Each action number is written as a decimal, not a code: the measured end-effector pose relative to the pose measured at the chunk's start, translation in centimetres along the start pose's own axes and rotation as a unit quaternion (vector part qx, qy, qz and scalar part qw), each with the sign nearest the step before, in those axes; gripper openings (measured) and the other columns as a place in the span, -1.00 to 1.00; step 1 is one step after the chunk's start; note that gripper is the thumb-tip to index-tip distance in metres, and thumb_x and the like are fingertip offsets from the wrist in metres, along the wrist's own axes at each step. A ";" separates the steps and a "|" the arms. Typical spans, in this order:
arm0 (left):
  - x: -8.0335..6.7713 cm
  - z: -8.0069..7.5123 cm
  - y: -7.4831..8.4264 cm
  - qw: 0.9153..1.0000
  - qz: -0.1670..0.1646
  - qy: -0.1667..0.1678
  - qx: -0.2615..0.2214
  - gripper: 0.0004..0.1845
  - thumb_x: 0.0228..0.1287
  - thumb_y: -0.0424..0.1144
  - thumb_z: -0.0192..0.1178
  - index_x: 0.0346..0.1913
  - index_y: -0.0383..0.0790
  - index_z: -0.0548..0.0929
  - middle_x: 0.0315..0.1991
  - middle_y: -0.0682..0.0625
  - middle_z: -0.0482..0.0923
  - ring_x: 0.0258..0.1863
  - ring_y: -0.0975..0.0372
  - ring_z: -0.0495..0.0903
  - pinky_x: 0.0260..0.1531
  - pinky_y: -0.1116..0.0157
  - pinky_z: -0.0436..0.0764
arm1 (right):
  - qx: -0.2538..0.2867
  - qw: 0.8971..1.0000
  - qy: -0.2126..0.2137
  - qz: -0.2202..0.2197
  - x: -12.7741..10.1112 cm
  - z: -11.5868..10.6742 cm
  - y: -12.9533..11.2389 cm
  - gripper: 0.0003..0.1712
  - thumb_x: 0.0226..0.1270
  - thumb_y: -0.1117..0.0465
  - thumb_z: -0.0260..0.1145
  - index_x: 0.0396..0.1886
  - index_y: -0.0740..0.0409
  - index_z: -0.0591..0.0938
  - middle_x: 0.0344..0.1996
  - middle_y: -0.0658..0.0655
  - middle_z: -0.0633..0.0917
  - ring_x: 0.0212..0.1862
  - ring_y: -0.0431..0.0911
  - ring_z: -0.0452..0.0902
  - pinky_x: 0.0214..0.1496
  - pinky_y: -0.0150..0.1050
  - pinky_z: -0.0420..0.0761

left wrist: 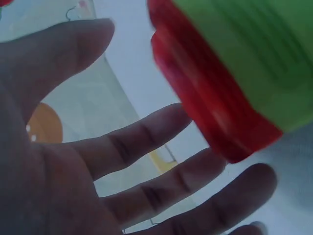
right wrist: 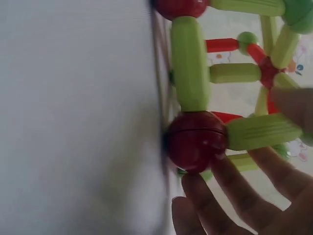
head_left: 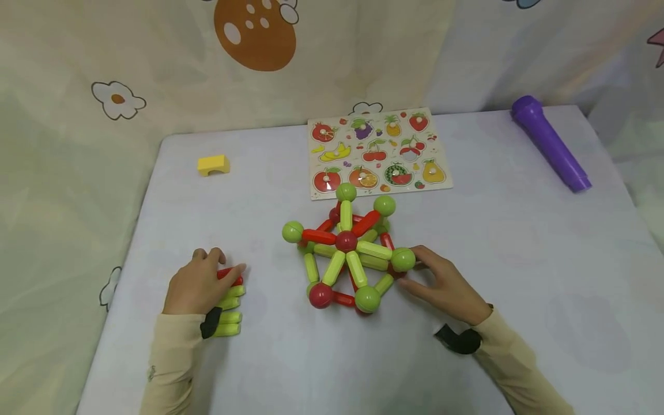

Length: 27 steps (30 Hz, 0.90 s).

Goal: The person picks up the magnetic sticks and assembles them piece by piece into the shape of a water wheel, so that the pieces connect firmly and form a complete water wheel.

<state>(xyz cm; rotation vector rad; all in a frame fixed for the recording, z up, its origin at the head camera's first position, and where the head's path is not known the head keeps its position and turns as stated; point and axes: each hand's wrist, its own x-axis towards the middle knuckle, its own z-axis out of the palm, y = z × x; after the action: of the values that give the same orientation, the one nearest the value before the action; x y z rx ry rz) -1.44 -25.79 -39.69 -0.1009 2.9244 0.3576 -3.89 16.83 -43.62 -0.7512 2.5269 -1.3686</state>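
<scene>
A structure of magnetic rods and balls stands mid-table, its upper red ball [head_left: 346, 241] joining red and green rods. My right hand [head_left: 448, 282] loosely holds its right side: the fingers touch a lower red ball [right wrist: 196, 142], and the thumb lies by the adjoining green rod [right wrist: 264, 131]. To the left, my left hand [head_left: 194, 285] is over the far end of a row of loose rods. Its fingers are spread, two tips at a red magnetic rod [left wrist: 210, 107], the thumb apart from it. Green rods [head_left: 228, 317] lie nearer me, partly hidden by the hand.
Behind the structure lies a wooden fruit puzzle board [head_left: 381, 154]. A yellow arch block [head_left: 213, 165] sits at the far left of the white table [head_left: 519, 242]. A purple flashlight-shaped object [head_left: 551, 144] lies at the far right. Patterned cloth [head_left: 389, 57] hangs behind.
</scene>
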 end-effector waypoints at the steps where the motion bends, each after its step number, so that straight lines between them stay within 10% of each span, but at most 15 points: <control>1: 0.1 0.2 -0.1 1.000 0.001 -0.006 0.001 -0.53 0.26 0.05 0.18 -0.13 -0.37 0.52 -0.32 -0.28 0.44 -0.61 0.07 0.45 -0.59 0.11 0.48 | -0.003 1.000 0.001 -0.004 0.0 0.1 0.1 -0.47 0.14 0.33 0.43 0.13 0.05 0.50 -0.05 -0.12 0.58 0.00 -0.27 0.47 0.05 -0.25 0.52; 14: 0.4 0.4 0.7 0.996 0.064 0.047 -0.041 -0.79 0.28 -0.16 0.09 -0.21 -0.28 0.52 -0.35 -0.13 0.40 -0.54 0.10 0.45 -0.48 0.16 0.46 | -0.013 0.999 -0.041 -0.012 -0.3 -1.0 0.6 -0.42 0.20 0.45 0.31 0.22 0.12 0.43 0.07 -0.03 0.53 0.07 -0.23 0.44 0.09 -0.23 0.53; 17: -0.3 -0.3 2.0 0.988 0.103 0.084 -0.080 -0.84 0.29 -0.16 0.11 -0.20 -0.18 0.54 -0.26 -0.02 0.44 -0.39 0.14 0.58 -0.38 0.16 0.53 | -0.020 1.000 0.004 0.001 -0.5 -2.3 0.2 -0.47 0.25 0.48 0.24 0.22 0.17 0.44 0.07 0.05 0.56 0.06 -0.19 0.47 0.06 -0.30 0.53; 22: -2.0 -2.4 6.8 0.938 0.252 0.181 -0.154 -0.83 0.20 -0.22 0.21 -0.17 -0.19 0.57 -0.18 0.05 0.49 -0.25 0.26 0.58 -0.34 0.26 0.61 | -0.009 0.986 0.160 -0.037 -0.2 -4.2 -3.0 -0.77 0.29 0.50 0.20 -0.09 0.25 0.55 -0.22 0.08 0.67 -0.17 -0.26 0.56 -0.09 -0.51 0.48; 27: -3.5 -3.4 12.9 0.866 0.409 0.200 -0.206 -0.72 0.28 -0.09 0.15 -0.12 -0.24 0.60 -0.07 -0.09 0.53 -0.11 0.17 0.55 -0.13 0.22 0.61 | 0.053 0.988 0.103 -0.107 0.5 -3.5 -7.8 -0.80 0.27 0.51 0.21 -0.22 0.18 0.52 -0.27 0.01 0.70 -0.27 -0.21 0.60 -0.20 -0.41 0.56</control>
<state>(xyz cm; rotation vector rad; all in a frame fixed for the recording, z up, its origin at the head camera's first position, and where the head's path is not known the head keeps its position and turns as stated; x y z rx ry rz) 0.25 -13.93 -32.78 1.1672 3.0535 1.2029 -2.94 15.60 -35.19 -0.9258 2.5599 -1.7179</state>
